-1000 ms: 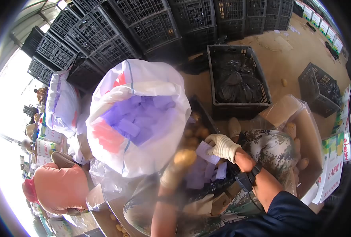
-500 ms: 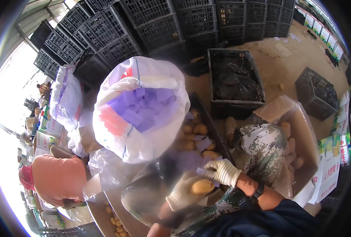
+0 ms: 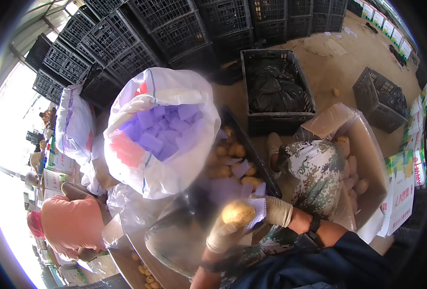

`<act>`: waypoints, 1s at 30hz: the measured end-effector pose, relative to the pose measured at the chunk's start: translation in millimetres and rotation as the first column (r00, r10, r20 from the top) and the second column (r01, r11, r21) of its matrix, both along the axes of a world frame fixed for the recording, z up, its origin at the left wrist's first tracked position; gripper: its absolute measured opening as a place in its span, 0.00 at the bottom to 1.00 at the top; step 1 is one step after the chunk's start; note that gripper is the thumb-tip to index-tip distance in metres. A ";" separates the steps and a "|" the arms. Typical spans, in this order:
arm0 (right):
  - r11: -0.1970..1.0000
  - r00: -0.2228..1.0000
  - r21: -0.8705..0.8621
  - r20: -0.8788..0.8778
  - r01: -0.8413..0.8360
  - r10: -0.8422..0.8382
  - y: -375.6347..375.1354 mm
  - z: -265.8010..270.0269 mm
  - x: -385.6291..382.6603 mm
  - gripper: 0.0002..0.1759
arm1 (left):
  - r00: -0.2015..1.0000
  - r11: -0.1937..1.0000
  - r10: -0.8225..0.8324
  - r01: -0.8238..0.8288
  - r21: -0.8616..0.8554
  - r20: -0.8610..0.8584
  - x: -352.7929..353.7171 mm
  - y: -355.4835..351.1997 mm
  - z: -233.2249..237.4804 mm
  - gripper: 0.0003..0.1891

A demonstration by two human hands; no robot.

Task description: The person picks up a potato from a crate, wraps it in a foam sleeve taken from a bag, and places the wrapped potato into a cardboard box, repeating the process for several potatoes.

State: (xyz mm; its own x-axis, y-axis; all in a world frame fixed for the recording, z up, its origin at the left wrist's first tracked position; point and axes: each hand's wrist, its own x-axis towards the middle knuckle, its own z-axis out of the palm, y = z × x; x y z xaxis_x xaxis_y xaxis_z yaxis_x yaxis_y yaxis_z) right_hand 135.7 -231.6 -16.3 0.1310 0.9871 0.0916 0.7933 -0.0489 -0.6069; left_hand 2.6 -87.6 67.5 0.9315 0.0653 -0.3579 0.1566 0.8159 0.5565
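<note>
My gloved left hand (image 3: 223, 233) is closed round a yellow potato (image 3: 237, 213), whose far end sticks up from the fingers. A pale foam net sleeve (image 3: 257, 213) touches the potato's right side. My gloved right hand (image 3: 278, 211) grips that sleeve from the right; its fingertips are partly hidden behind it. Just beyond both hands, a black crate (image 3: 256, 166) holds more potatoes and loose lilac sleeves. A big white woven bag (image 3: 170, 180) full of lilac foam sleeves (image 3: 163, 130) stands open behind it.
Cardboard boxes of potatoes stand right (image 3: 374, 178) and lower left (image 3: 122, 250). A crate with black plastic (image 3: 278, 115) lies ahead, another crate (image 3: 382, 103) farther right. Stacked black crates (image 3: 175, 33) line the back. Another person (image 3: 74, 221) bends at the left.
The sleeve in my right hand has come against the potato, with both hands now closer together. My left hand has raised and turned the potato. The view has shifted slightly.
</note>
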 end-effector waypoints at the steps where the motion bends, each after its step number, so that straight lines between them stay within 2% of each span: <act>1: 0.994 0.961 0.010 0.259 -0.105 0.099 1.5 1.6 0.0 0.24 | 1.000 1.000 0.012 -0.012 0.011 -0.012 2.6 0.3 4.6 0.43; 3: 0.987 0.911 0.000 0.385 -0.161 0.148 4.1 7.4 -8.4 0.25 | 0.999 0.999 0.037 -0.036 0.033 -0.035 6.9 1.0 10.9 0.44; 4: 0.990 0.992 0.061 0.001 -0.124 0.124 5.4 -1.2 -9.5 0.25 | 0.999 0.995 0.017 -0.013 0.095 -0.043 7.8 2.6 5.5 0.44; 5: 0.988 0.917 0.137 -0.382 -0.067 0.115 6.6 -9.8 -10.7 0.25 | 0.999 0.988 -0.001 0.009 0.157 -0.052 8.0 5.4 -4.8 0.45; 6: 0.990 0.858 0.142 -0.508 -0.009 0.081 4.4 -15.1 -12.5 0.24 | 0.998 0.975 -0.016 0.030 0.218 -0.062 7.0 6.6 -10.2 0.46; 9: 0.980 0.579 0.104 -0.815 0.173 -0.016 -6.6 -25.7 -14.3 0.22 | 0.997 0.980 0.028 -0.013 0.200 -0.073 5.0 6.0 -13.3 0.46; 11: 0.946 0.513 0.068 -0.851 0.318 -0.112 -11.7 -24.2 -13.0 0.18 | 0.988 0.987 0.087 -0.068 0.145 -0.130 9.3 -4.8 12.6 0.48; 13: 0.866 0.591 0.065 -0.756 0.496 -0.282 -12.4 -1.5 -9.0 0.14 | 0.987 0.930 0.109 -0.058 0.363 -0.122 12.9 -8.7 16.6 0.49; 14: 0.708 -0.067 -0.400 -0.891 0.581 -0.448 -7.6 34.0 -1.3 0.11 | 0.993 0.813 0.091 -0.033 0.581 -0.071 7.9 -6.5 8.5 0.50; 15: 0.612 0.188 -0.357 -0.738 0.706 -0.648 -6.0 36.4 0.9 0.12 | 0.995 0.650 0.085 -0.021 0.760 -0.045 9.6 -9.0 3.2 0.49; 16: 0.580 0.463 -0.054 -0.544 0.813 -0.699 -7.8 31.6 -1.2 0.11 | 0.995 0.445 0.095 -0.015 0.896 -0.030 11.9 -11.6 -2.4 0.49; 17: 0.693 0.715 0.193 -0.287 0.695 -0.637 -13.2 32.0 0.0 0.10 | 0.990 0.210 0.136 -0.005 0.978 -0.024 16.1 -16.1 -6.1 0.47; 18: 0.685 0.654 0.136 -0.475 0.716 -0.589 -9.0 45.1 -7.8 0.12 | 0.988 0.045 0.156 -0.006 0.999 -0.001 15.4 -17.4 -18.8 0.43; 19: 0.708 0.582 0.170 -0.712 0.686 -0.393 0.0 41.4 -20.2 0.14 | 0.983 -0.127 0.181 -0.013 0.992 0.036 10.1 -14.7 -36.4 0.39; 20: 0.720 0.689 0.399 -0.709 0.567 -0.150 15.6 27.1 -32.5 0.15 | 0.943 0.320 0.323 -0.189 0.929 0.081 7.1 -7.9 -72.2 0.37; 21: 0.745 0.706 0.332 -0.662 0.578 -0.252 3.8 52.1 -24.1 0.16 | 0.924 0.261 0.369 -0.212 0.942 0.106 12.0 -14.2 -58.1 0.37; 22: 0.643 0.392 0.262 -0.918 0.719 -0.064 0.2 72.4 -19.6 0.17 | 0.901 0.200 0.413 -0.230 0.953 0.131 16.8 -20.6 -43.5 0.36; 23: 0.832 0.091 -0.013 -0.993 0.555 -0.077 1.3 56.6 -8.5 0.18 | 0.941 -0.333 0.271 -0.107 0.937 0.204 29.7 -39.8 12.6 0.37; 25: 0.695 0.017 -0.286 -0.919 0.659 -0.393 -6.8 89.9 2.0 0.23 | 0.945 -0.605 0.147 -0.148 0.782 0.292 41.4 -35.5 9.1 0.35; 26: 0.761 0.120 -0.222 -0.923 0.610 -0.366 -4.5 73.5 6.6 0.22 | 0.965 -0.649 0.052 -0.163 0.743 0.257 45.7 -35.8 10.5 0.34; 27: 0.751 0.390 -0.036 -0.838 0.660 -0.382 -4.6 49.7 9.9 0.22 | 0.976 -0.689 -0.041 -0.184 0.701 0.216 52.0 -38.8 14.7 0.34; 28: 0.747 0.622 0.154 -0.673 0.647 -0.400 -5.5 24.4 13.0 0.21 | 0.967 -0.723 -0.130 -0.244 0.646 0.219 59.5 -43.7 15.5 0.33; 29: 0.749 0.794 0.329 -0.445 0.576 -0.414 -7.9 12.3 14.8 0.21 | 0.952 -0.751 -0.218 -0.304 0.587 0.214 65.2 -46.6 15.9 0.32; 30: 0.792 0.396 0.052 -0.885 0.608 -0.245 -17.0 28.6 23.3 0.19 | 0.951 -0.779 -0.253 -0.308 0.547 0.175 70.8 -45.7 10.1 0.29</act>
State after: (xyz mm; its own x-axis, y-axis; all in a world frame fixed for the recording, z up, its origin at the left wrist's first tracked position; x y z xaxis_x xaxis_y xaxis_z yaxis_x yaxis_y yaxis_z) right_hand 159.0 -248.6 12.3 0.7151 0.6986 -0.0218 -0.1335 0.1059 -0.9854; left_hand 73.4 -133.3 77.6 0.8668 -0.0811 0.4920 -0.1033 -0.9945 0.0179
